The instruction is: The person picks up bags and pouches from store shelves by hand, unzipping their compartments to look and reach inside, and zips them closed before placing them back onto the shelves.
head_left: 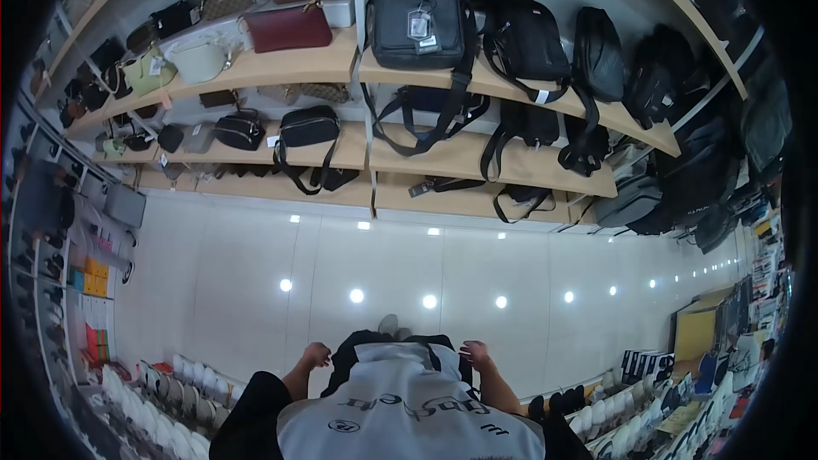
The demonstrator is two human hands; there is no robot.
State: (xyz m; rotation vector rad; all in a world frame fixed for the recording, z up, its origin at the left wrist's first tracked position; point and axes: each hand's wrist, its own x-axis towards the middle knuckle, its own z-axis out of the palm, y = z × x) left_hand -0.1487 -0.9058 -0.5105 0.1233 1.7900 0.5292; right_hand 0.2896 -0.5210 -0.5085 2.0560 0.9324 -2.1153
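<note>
My left hand hangs beside my dark trousers, loosely bent, with nothing visible in it. On the other side, my right hand hangs near my hip with its fingers partly spread, and it holds nothing I can see. Both hands are apart from the shelves. In front of me a wooden shelf bears a dark grey backpack with a hanging tag, and a black backpack. Further left on the shelving are a dark red pouch, a white handbag and a black crossbody bag.
Glossy pale floor tiles lie between me and the shelves. Rows of white shoes stand behind me on the left, with more shoes at the right. More dark bags hang at the right end. A grey box stands at left.
</note>
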